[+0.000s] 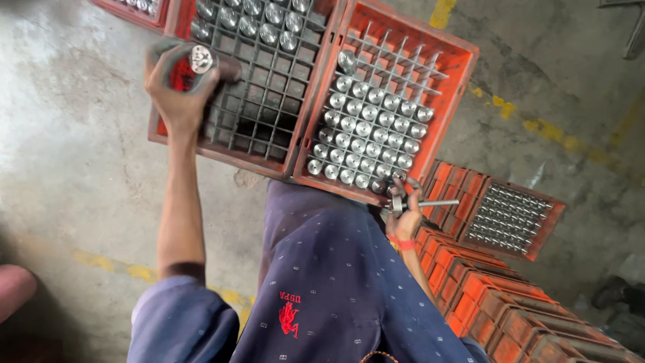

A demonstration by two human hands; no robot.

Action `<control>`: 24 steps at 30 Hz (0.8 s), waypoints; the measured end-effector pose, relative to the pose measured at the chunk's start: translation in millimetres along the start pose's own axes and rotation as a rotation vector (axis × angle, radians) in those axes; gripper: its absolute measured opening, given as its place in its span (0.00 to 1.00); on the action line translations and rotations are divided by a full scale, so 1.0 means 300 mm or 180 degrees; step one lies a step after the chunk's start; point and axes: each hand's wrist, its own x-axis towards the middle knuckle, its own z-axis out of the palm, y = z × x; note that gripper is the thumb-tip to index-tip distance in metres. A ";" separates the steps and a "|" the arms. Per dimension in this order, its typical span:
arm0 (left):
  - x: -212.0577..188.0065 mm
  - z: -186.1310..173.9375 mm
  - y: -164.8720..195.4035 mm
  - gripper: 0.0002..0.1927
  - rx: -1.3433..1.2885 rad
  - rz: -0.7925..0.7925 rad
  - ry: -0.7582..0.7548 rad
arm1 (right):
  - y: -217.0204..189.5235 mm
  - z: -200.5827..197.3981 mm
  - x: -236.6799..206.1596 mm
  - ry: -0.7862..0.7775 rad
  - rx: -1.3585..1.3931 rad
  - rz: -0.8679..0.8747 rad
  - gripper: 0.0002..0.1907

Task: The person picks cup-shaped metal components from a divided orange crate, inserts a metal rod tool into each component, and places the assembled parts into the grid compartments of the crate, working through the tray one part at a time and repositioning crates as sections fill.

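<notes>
Left hand: the left hand (180,84) is raised out ahead on a nearly straight, bare forearm, wrist bent a little, over the near left corner of the left crate (269,158).
Left fingers: curled tight around a dark cylindrical part (201,62), whose shiny round metal end faces up toward the camera.
Right hand: the right hand (404,218) sits low and close to the body, elbow bent, at the near edge of the right crate (463,57); a red band (403,243) circles the wrist.
Right fingers: closed around a slim metal rod (430,204) that sticks out to the right, roughly level; a small metal piece sits at the hand end, too small to tell what it is.
Left crate: orange, with a dark grid insert, shiny round parts only in its far rows, the near cells vacant.
Right crate: orange, touching the left one, its grid mostly filled with upright silver cylinders (366,131).
Stack: more orange crates (497,296) stand to the right of the person, one (510,218) holding rows of thin metal pieces.
Floor: grey concrete floor (67,148) with worn yellow lines.
Clothing: a dark blue patterned shirt (322,269) fills the lower middle.
</notes>
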 end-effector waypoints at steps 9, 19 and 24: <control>-0.601 0.549 0.027 0.19 -0.1205 -0.1127 -0.0653 | 0.012 0.152 0.043 -0.0651 -0.0197 0.0240 0.19; -0.804 0.776 0.393 0.18 0.0738 -0.1230 -0.2294 | -0.094 0.163 0.015 -0.1052 -0.0318 0.0048 0.19; -0.828 0.847 0.383 0.23 0.0594 -0.1052 -0.2701 | -0.145 0.082 -0.001 -0.1647 -0.0623 -0.0419 0.20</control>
